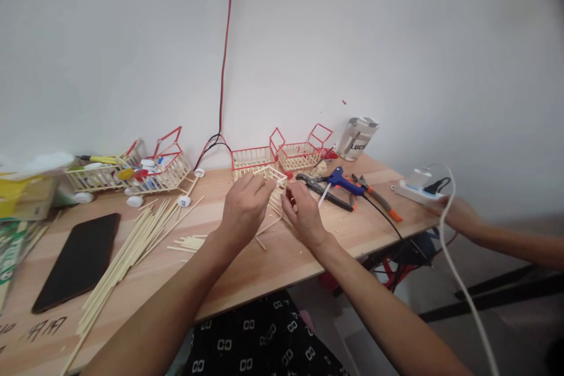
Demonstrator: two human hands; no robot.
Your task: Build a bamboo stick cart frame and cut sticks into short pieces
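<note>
My left hand (244, 207) and my right hand (304, 214) meet over the middle of the wooden table (247, 273). Both pinch a small unpainted basket frame made of thin sticks (274, 183). The left fingers hold its upper left edge, and the right fingers are curled against its right side. A few loose sticks (268, 230) lie under and between the hands. Just behind stand two finished stick baskets with red rims (282, 157).
A blue glue gun (342, 181) and pliers (376, 197) lie right of my hands. A bundle of long sticks (132, 247), a black phone (79, 261) and stick carts (132, 169) lie left. Another person's hand (458, 214) rests near a power strip (418, 188) at the right edge.
</note>
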